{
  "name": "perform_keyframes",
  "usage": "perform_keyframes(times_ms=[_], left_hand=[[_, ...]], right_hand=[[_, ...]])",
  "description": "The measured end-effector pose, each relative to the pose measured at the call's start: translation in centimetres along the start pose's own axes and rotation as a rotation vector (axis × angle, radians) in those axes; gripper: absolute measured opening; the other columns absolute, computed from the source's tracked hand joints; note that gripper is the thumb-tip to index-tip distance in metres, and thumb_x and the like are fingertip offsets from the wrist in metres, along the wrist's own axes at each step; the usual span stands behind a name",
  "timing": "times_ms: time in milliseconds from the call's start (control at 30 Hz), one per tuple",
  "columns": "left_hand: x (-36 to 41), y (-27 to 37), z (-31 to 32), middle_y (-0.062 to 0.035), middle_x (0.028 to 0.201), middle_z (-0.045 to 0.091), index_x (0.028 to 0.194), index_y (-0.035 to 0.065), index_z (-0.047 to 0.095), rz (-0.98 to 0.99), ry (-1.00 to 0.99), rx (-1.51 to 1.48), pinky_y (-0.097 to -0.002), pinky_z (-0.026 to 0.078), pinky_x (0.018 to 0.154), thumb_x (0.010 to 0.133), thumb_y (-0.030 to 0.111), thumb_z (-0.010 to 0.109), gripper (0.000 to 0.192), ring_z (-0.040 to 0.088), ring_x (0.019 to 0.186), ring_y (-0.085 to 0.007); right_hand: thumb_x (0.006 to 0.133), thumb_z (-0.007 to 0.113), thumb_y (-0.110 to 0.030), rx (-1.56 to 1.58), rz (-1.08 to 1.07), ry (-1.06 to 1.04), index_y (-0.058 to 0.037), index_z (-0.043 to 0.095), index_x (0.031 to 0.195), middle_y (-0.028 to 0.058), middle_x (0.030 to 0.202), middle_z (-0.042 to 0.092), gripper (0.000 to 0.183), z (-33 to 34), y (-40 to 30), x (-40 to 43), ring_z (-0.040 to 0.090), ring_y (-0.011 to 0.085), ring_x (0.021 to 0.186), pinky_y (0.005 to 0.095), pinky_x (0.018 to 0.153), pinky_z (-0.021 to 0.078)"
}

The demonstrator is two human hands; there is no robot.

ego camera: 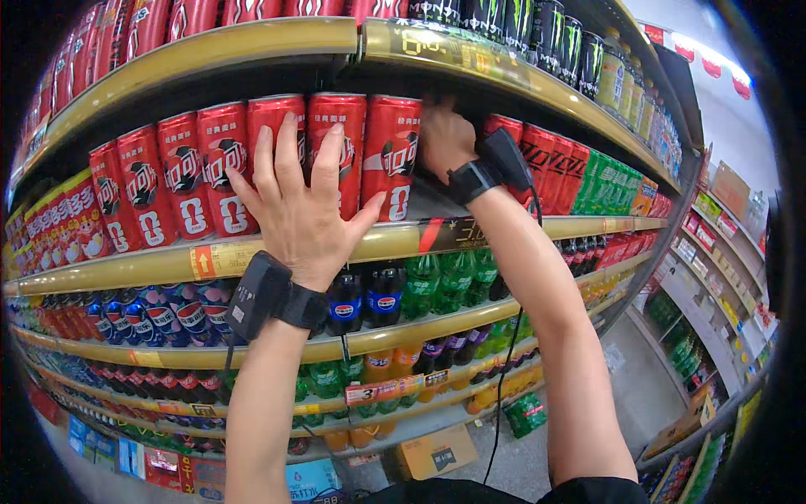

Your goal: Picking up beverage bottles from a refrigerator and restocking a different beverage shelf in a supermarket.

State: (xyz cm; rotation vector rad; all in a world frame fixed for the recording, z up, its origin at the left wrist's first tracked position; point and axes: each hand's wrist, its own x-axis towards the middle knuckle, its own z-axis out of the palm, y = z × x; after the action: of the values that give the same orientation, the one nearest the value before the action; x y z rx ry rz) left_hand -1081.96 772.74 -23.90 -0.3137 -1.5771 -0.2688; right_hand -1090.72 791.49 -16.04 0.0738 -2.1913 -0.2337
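Note:
My left hand lies with spread fingers against the fronts of red Coca-Cola cans lined up on a shelf. Just right of the rightmost can in that row, my right hand reaches into a gap in the shelf. Its fingers are in shadow towards the back, so whether they hold anything is hidden. Further right stand more red cans. Both wrists wear black straps with a black device, the left one and the right one.
The yellow shelf edge runs below my hands; another passes above, under Monster cans. Soda bottles fill lower shelves. A black cable hangs by my right arm. A cardboard box sits on the floor.

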Motion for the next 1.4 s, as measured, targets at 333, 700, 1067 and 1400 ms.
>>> perform_keyframes(times_ms=[333, 700, 1067, 1400], left_hand=[[-0.2, -0.2, -0.1, -0.0145, 0.137, 0.037, 0.131, 0.0181, 0.042, -0.009, -0.011, 0.027, -0.056, 0.018, 0.104, 0.062, 0.045, 0.076, 0.082, 0.03, 0.127, -0.0339], [0.0, -0.1, 0.0, -0.0139, 0.134, 0.039, 0.129, 0.0155, 0.043, -0.01, 0.052, 0.004, -0.0535, 0.024, 0.102, 0.062, 0.04, 0.077, 0.08, 0.034, 0.124, -0.0348], [0.1, -0.5, 0.6, -0.0154, 0.132, 0.04, 0.123, 0.0137, 0.047, -0.026, 0.179, -0.024, -0.0548, 0.024, 0.098, 0.07, 0.036, 0.069, 0.062, 0.035, 0.123, -0.035], [0.1, -0.4, 0.5, -0.0176, 0.131, 0.04, 0.123, 0.0119, 0.047, -0.021, 0.172, 0.006, -0.0542, 0.026, 0.097, 0.07, 0.033, 0.069, 0.062, 0.037, 0.121, -0.0376]], right_hand=[[0.075, 0.064, -0.032, 0.316, -0.148, 0.107, -0.0013, 0.059, 0.111, 0.0253, 0.095, 0.063, 0.047, -4.4, 3.7, -1.1, 0.059, 0.0411, 0.092, 0.0465, 0.079, 0.0482], [0.073, 0.065, -0.035, 0.246, -0.17, 0.086, 0.0003, 0.066, 0.081, 0.0226, 0.079, 0.064, 0.037, -7.7, 5.1, -2.0, 0.063, 0.0372, 0.079, 0.0439, 0.073, 0.0511], [0.08, 0.064, -0.034, 0.13, -0.345, 0.482, -0.0055, 0.064, 0.079, 0.0168, 0.076, 0.063, 0.029, -9.5, 0.6, -4.4, 0.063, 0.0339, 0.07, 0.0418, 0.058, 0.0526], [0.075, 0.069, -0.041, 0.544, -0.351, 0.185, -0.0125, 0.058, 0.114, 0.016, 0.081, 0.062, 0.049, -7.4, -1.3, -2.7, 0.058, 0.0334, 0.086, 0.0478, 0.076, 0.0359]])
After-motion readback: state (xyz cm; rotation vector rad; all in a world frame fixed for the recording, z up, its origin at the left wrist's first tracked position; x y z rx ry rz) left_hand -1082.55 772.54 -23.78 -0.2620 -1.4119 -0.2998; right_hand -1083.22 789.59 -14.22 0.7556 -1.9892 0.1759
